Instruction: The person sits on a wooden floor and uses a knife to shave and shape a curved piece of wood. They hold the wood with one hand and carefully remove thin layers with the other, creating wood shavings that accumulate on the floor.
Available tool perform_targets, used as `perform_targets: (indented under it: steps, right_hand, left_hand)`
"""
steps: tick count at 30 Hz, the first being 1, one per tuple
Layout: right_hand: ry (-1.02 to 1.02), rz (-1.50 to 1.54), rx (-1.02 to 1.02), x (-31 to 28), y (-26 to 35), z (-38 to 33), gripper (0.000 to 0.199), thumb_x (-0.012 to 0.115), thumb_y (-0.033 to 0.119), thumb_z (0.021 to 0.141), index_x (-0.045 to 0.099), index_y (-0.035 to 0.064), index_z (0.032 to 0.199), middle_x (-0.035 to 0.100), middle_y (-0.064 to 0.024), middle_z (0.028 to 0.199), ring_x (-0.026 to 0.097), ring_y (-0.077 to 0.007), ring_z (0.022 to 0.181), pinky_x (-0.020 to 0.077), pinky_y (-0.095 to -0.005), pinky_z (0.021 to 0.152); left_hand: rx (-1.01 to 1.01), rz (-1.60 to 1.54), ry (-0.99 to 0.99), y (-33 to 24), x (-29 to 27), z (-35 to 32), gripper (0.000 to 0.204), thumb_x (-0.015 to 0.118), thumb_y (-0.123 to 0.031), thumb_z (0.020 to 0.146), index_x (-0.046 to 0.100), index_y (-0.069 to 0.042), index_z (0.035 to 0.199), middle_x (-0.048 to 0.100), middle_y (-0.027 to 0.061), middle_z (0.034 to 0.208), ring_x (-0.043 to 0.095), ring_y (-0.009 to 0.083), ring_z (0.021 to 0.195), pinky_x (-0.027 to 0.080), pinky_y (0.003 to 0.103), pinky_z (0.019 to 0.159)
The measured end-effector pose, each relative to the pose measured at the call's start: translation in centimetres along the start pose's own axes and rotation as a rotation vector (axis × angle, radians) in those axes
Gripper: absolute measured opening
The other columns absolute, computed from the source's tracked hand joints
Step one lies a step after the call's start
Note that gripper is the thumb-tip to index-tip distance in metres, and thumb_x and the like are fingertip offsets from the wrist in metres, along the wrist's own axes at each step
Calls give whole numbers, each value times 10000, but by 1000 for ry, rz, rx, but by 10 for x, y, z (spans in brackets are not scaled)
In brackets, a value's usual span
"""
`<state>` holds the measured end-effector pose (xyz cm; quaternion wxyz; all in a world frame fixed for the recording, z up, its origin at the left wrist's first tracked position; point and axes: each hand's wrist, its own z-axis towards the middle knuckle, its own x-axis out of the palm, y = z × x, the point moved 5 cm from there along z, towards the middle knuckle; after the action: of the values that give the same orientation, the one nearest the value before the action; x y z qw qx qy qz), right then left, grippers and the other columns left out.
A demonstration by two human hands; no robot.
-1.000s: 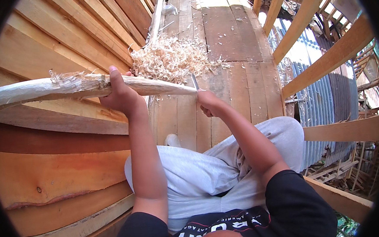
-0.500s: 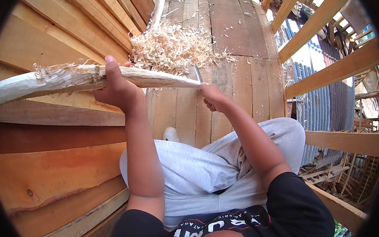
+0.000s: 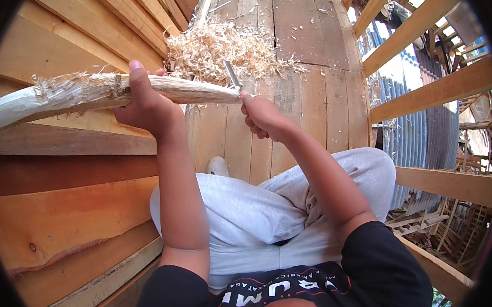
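A long pale wooden pole (image 3: 90, 94), barked and frayed along its top, reaches from the left rim to a tapered tip at the middle. My left hand (image 3: 148, 103) is wrapped round it from below, thumb up on top. At the tip, my right hand (image 3: 261, 114) is closed on the handle of a knife (image 3: 232, 74), whose blade points up and away. The blade's base lies against or just beside the tip; I cannot tell which. The handle is mostly hidden in my fingers.
Curled wood shavings (image 3: 223, 49) lie heaped on the plank floor (image 3: 311, 113) beyond the pole. Wooden boards (image 3: 69, 215) line my left side. A slatted wooden railing (image 3: 434, 92) runs along the right, with corrugated metal sheets (image 3: 404, 110) outside it. My crossed legs (image 3: 249, 209) are below my hands.
My right hand and the knife have moved left and slightly up, and the blade leans further left. The pole and my left hand have shifted slightly left and up.
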<state>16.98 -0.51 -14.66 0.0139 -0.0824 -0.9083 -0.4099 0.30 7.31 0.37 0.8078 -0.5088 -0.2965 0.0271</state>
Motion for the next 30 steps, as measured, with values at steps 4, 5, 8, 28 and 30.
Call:
perform_targets:
  steps: [4, 5, 8, 28, 30]
  right_hand:
    - [-117, 169, 232, -25, -28, 19, 402, 289, 413, 1016, 369, 130, 742, 269, 29, 554, 205, -75, 432, 186, -287, 380]
    - [-105, 98, 180, -17, -24, 17, 400, 283, 405, 1016, 365, 132, 736, 265, 33, 554, 201, -73, 429, 177, -283, 378]
    - [-51, -7, 132, 18, 13, -29, 392, 271, 384, 1017, 352, 139, 721, 256, 46, 555, 192, -67, 425, 158, -271, 377]
    - [-9, 129, 164, -16, -14, 12, 359, 288, 404, 1024, 377, 136, 802, 229, 74, 569, 180, -53, 444, 157, -251, 389]
    - [-107, 57, 149, -17, -18, 7, 359, 288, 402, 1025, 375, 134, 804, 225, 76, 569, 177, -48, 444, 155, -250, 389]
  left_hand:
    - [1, 3, 33, 3, -2, 0, 286, 666, -154, 804, 471, 19, 923, 520, 94, 724, 592, 205, 626, 516, 341, 518]
    - [2, -9, 44, 3, -1, 2, 284, 664, -156, 805, 470, 18, 921, 518, 94, 721, 591, 204, 624, 516, 340, 517]
    - [4, -11, 30, 0, -9, 1, 279, 658, -162, 810, 471, 15, 916, 513, 91, 717, 588, 201, 618, 518, 339, 523]
    - [-9, -13, 5, 0, -4, -5, 239, 653, -147, 807, 483, 19, 826, 527, 100, 682, 580, 204, 597, 516, 334, 534]
    - [-17, 13, 59, 6, -8, 1, 241, 655, -147, 804, 480, 18, 822, 530, 103, 677, 579, 206, 590, 517, 335, 541]
